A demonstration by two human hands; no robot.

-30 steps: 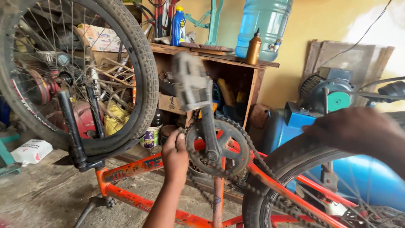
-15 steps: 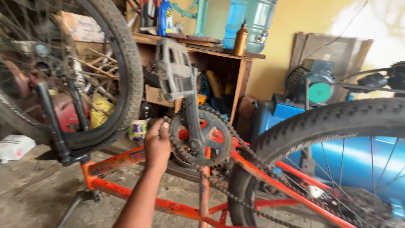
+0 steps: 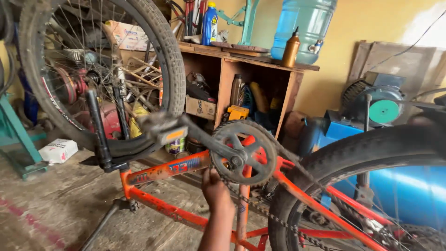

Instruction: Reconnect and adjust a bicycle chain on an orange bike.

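An orange bicycle frame [image 3: 162, 171] stands upside down, wheels in the air. My left hand [image 3: 216, 189] reaches up from below, fingers closed on the chain [image 3: 278, 219] at the lower edge of the black chainring [image 3: 241, 153]. The crank arm [image 3: 200, 137] points left and ends in a blurred grey pedal [image 3: 160, 130]. The front tyre [image 3: 173, 69] rises at the upper left. At the right, the rear tyre [image 3: 362, 149] arches over its spokes. My right hand is out of sight.
A wooden shelf unit [image 3: 224, 62] behind the bike holds cans, bottles and tools. On top stand a big blue water bottle [image 3: 304, 25] and a brown bottle [image 3: 291, 49]. A blue machine [image 3: 371, 109] is at the right, a white bag [image 3: 58, 151] and teal stand [image 3: 18, 139] at the left.
The crank has turned: the pedal swung from pointing up to pointing left. My left hand dropped from the chainring's side to its lower edge. My right hand left the rear tyre.
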